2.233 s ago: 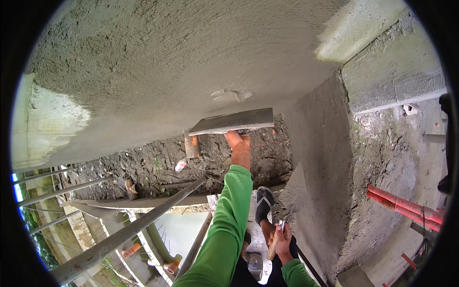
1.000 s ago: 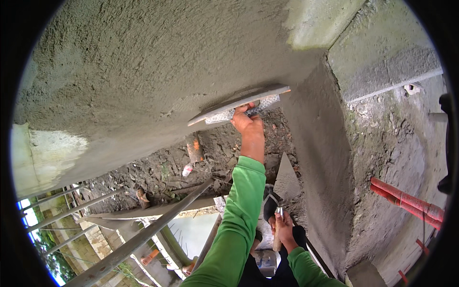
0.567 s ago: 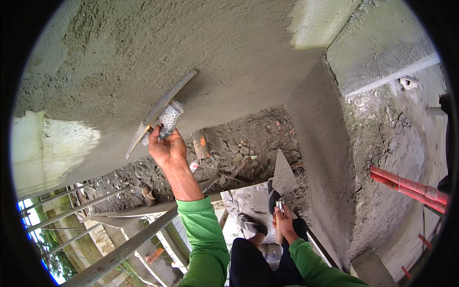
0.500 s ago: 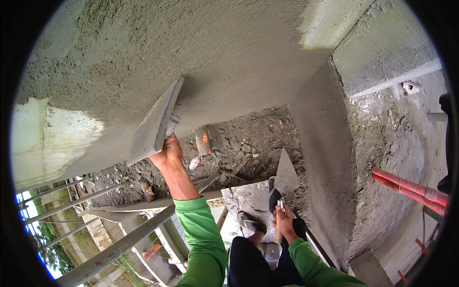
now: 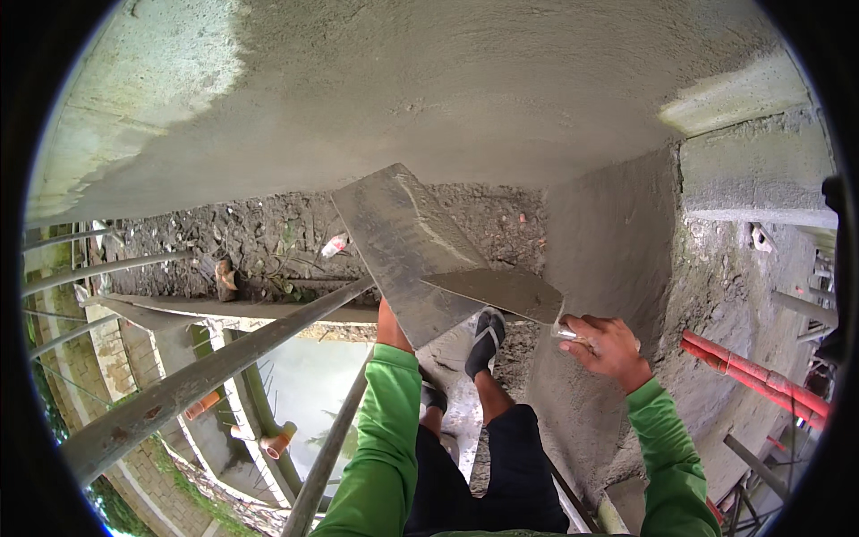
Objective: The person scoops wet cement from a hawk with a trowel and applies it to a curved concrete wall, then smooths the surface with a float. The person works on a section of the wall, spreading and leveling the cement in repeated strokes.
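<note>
A flat rectangular plastering float [image 5: 380, 237] lies tilted in front of me, its face up with a ridge of wet mortar [image 5: 438, 219] along the right side. My left hand [image 5: 392, 328] holds it from beneath; the board hides the fingers and handle, leaving just the wrist in sight. In my right hand [image 5: 613, 347] is a pointed trowel [image 5: 506, 291], the fingers closed around its handle. The trowel's blade reaches leftward, with its tip over the lower right part of the float. Beyond both tools rises a wall [image 5: 403, 116] coated in grey mortar, with paler uncoated patches.
Grey metal poles [image 5: 224, 376] cross the lower left. Red pipes [image 5: 756, 376] jut in at right. Rubble and dirt [image 5: 286, 233] fill the strip below the wall. My sandalled feet [image 5: 486, 345] rest on a narrow pale surface, with ground far below at left.
My left hand has brought the float away from the wall and turned its face up. My right hand has raised the trowel from beside my knee and laid its blade across the float.
</note>
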`<control>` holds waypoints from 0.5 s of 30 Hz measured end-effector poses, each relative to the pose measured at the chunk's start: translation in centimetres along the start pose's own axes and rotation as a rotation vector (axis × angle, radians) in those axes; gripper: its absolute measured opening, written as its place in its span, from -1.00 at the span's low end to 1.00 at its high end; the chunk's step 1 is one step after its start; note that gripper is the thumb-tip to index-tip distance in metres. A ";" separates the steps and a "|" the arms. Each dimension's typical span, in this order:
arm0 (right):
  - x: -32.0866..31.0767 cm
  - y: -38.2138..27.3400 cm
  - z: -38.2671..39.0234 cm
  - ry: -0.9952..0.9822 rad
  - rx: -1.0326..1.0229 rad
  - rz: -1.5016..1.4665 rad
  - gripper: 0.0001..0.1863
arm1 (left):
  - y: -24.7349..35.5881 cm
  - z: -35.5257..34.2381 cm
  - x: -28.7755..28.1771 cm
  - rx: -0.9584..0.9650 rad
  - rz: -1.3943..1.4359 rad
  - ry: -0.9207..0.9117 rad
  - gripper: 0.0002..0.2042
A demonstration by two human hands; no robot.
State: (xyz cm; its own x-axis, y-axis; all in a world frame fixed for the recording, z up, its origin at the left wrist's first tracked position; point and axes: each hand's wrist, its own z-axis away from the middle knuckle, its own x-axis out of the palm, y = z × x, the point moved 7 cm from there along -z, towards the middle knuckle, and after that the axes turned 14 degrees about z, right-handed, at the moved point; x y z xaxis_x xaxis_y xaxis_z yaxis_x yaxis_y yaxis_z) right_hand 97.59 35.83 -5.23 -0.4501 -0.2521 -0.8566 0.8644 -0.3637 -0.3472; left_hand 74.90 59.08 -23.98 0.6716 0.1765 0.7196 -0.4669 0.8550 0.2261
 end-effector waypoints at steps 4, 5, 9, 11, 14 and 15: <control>-4.4 1.9 -6.2 -0.156 -0.002 0.008 -0.47 | -1.1 3.2 1.7 -0.059 -0.065 0.020 -0.61; -5.2 2.0 -8.4 -0.227 0.047 -0.060 -0.46 | -1.6 4.5 2.7 -0.060 -0.066 0.020 -0.60; -5.8 2.9 -13.6 0.176 0.210 0.072 -0.47 | -4.6 4.7 4.7 -0.018 0.139 0.001 -0.61; -4.2 2.4 -13.5 0.348 0.182 -0.147 -0.49 | -5.3 -2.9 1.0 -0.098 0.128 0.124 -0.61; -1.0 1.5 -7.2 0.406 0.247 -0.457 -0.58 | -5.3 -7.6 4.3 0.026 0.259 0.058 -0.65; 0.9 1.4 -4.9 0.388 0.318 -0.557 -0.62 | -5.4 -9.9 4.2 0.075 0.278 0.076 -0.67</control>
State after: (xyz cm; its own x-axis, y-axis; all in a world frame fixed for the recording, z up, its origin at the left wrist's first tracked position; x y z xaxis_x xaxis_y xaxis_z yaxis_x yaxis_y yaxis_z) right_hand 99.56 39.50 -8.34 -0.6403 0.3576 -0.6798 0.3991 -0.6014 -0.6922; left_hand 85.91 60.06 -28.64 0.5521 0.4373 0.7099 -0.6781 0.7310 0.0770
